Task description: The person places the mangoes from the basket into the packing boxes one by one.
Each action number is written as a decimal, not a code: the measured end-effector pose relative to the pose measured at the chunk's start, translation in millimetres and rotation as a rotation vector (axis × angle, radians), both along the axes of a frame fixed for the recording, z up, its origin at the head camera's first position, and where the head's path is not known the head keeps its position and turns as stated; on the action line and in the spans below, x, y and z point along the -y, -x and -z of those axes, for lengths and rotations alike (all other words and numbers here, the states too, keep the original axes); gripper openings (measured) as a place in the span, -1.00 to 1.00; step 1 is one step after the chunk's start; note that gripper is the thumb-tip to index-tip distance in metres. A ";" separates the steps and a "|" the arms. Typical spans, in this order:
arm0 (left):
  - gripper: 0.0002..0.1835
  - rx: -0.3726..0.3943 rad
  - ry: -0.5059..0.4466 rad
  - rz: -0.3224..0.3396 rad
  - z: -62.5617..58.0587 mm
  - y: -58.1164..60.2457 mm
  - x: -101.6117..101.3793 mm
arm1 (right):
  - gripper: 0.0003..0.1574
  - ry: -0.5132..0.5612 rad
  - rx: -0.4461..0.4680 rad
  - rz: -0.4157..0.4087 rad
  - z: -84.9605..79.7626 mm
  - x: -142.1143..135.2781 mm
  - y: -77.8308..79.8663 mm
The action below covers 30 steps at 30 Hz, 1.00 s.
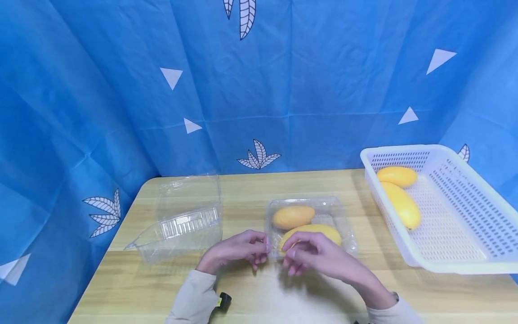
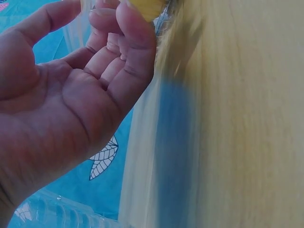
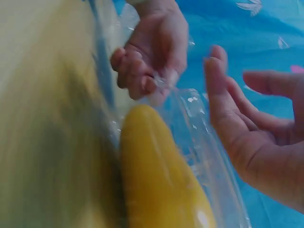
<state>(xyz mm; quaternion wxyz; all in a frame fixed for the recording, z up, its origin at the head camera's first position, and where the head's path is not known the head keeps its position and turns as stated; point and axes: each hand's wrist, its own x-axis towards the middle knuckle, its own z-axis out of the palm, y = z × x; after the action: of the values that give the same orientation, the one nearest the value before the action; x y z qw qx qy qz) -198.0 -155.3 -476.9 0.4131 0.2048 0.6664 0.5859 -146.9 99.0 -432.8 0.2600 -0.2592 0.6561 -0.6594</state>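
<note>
Two mangoes lie in a clear plastic box (image 1: 344,220) at the middle of the table. The far one, an orange-yellow mango (image 1: 293,217), is smaller; the near one, a yellow mango (image 1: 329,232), is partly hidden by my right hand (image 1: 323,258). Its fingers are loosely bent over the box's near side, with nothing between thumb and fingertips in the right wrist view. At the box's near left corner, my left hand (image 1: 240,249) pinches the clear edge between thumb and finger, its other fingers curled. The yellow mango (image 3: 156,166) points towards that hand in the right wrist view.
To the left stands another clear plastic box (image 1: 182,234) with its lid raised. A white basket (image 1: 465,265) on the right holds an upper mango (image 1: 398,176) and a larger mango (image 1: 400,204). Behind the table hangs a blue curtain (image 1: 323,90).
</note>
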 end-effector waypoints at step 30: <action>-0.80 -0.018 0.013 -0.022 3.3 2.5 -1.4 | -0.55 0.145 0.372 -0.040 67.0 38.5 -19.3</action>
<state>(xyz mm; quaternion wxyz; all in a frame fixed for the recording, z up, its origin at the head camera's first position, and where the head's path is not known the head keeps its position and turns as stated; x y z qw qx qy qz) -200.5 -153.9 -480.3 0.4021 0.2000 0.6760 0.5842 -127.6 60.5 -499.7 0.3703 -0.1640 0.5425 -0.7360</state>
